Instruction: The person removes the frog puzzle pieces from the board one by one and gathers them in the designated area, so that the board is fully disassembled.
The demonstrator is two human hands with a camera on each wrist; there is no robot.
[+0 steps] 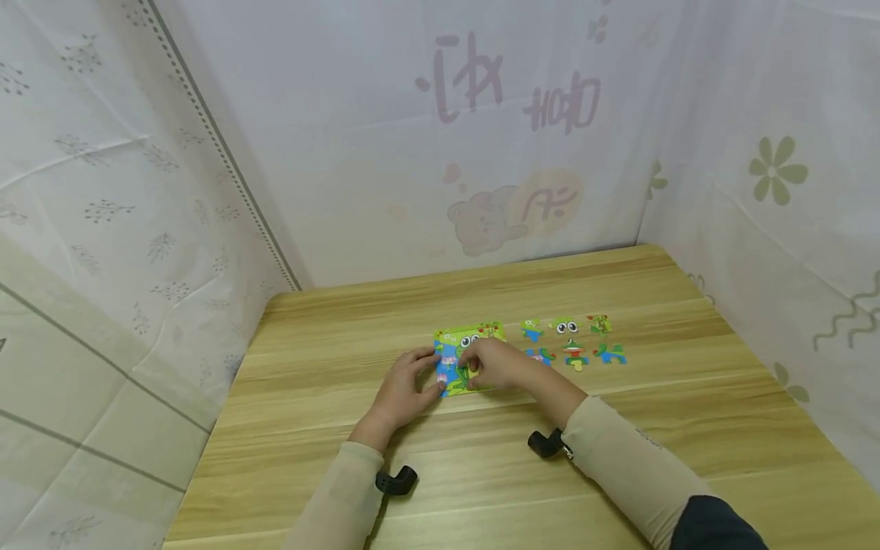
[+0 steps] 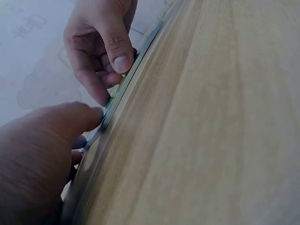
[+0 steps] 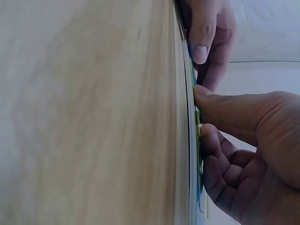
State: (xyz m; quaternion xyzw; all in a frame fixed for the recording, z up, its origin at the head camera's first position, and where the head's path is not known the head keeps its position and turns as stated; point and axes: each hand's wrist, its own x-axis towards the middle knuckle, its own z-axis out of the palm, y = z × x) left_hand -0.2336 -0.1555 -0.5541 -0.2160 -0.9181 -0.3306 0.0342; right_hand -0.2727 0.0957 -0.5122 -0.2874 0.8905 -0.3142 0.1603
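A frog jigsaw board (image 1: 450,336) in green and blue lies flat on the table. My left hand (image 1: 401,393) rests at its left side, fingers extended along the far edge and thumb on the near left corner. Over the board's lower middle, my right hand (image 1: 496,362) has bent fingers, its thumb and forefinger set on either side of a green puzzle piece (image 1: 464,377) that it pinches low against the board. The hand hides most of that piece. Both wrist views see the board edge-on, with the left hand (image 2: 51,140) and right hand (image 3: 248,159) close together.
Right of the board, loose pieces lie in two rows, among them an eyes piece (image 1: 567,327), a tree piece (image 1: 600,325), a red-and-green piece (image 1: 575,356) and a blue piece (image 1: 610,354). Patterned curtains (image 1: 385,153) stand behind the wooden table (image 1: 330,336).
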